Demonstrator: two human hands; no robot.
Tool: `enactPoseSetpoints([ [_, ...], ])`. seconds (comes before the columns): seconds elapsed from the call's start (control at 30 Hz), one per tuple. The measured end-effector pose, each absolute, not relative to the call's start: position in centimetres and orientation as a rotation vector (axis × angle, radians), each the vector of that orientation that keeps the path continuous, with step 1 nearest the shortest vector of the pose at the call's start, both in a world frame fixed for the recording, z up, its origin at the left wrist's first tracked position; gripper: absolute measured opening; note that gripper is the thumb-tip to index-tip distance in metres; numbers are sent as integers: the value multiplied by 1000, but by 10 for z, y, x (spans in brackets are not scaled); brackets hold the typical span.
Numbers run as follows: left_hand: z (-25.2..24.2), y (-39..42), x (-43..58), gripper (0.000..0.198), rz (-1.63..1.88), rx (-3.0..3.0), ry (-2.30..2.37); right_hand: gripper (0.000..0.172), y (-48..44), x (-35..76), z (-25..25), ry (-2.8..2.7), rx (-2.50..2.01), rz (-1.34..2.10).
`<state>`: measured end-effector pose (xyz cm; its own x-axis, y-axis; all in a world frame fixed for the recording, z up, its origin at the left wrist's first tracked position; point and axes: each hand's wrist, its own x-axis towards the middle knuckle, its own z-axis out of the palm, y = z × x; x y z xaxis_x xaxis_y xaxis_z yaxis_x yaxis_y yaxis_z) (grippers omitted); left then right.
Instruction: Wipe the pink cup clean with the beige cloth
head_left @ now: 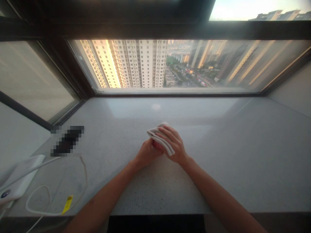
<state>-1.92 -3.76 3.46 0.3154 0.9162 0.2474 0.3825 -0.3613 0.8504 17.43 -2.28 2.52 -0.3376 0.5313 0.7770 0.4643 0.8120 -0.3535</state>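
Fingers point(168, 134) of the right hand point(175, 145) curl over a folded white cloth point(160, 137), pressing it against the left hand point(146, 153) near the middle of the speckled counter point(213, 155). The cloth sits folded between both hands; a pixelated dark object point(68, 141) lies well to the left, untouched.

Right of the hands point(170, 144) around the cloth point(160, 137), the stone counter point(218, 145) gives a long run to the wall point(291, 90) and forward to the window point(170, 64), while to the left a blurred object point(68, 140), a white box point(19, 178) and a loose cable point(26, 202) lie in the way.
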Motion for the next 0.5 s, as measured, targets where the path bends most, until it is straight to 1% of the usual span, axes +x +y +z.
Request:
enactPoseSetpoints([
  [0.07, 35, -37, -19, 51, 1041, 1883, 1167, 44, -21, 170, 20, -1713, -883, 304],
  [0.13, 32, -35, -19, 63, 1064, 1888, 1135, 48, -23, 167, 18, -1498, -996, 447],
  [0.2, 28, -34, -19, 63, 1066, 1886, 1116, 47, -27, 166, 20, -1564, -988, 403],
  [0.3, 23, -34, -20, 42, 1022, 1867, 1119, 43, -32, 169, 26, -1944, -790, 176],
  [0.33, 22, -34, -20, 38, 1022, 1864, 1128, 44, -32, 170, 28, -1985, -760, 143],
  [0.37, 22, -35, -19, 39, 1035, 1865, 1136, 45, -32, 171, 28, -1949, -780, 148],
  [0.47, 24, -36, -17, 60, 1104, 1874, 1155, 50, -29, 171, 26, -1702, -922, 224],
  [0.5, 25, -36, -17, 61, 1093, 1876, 1155, 49, -28, 172, 25, -1710, -918, 217],
])
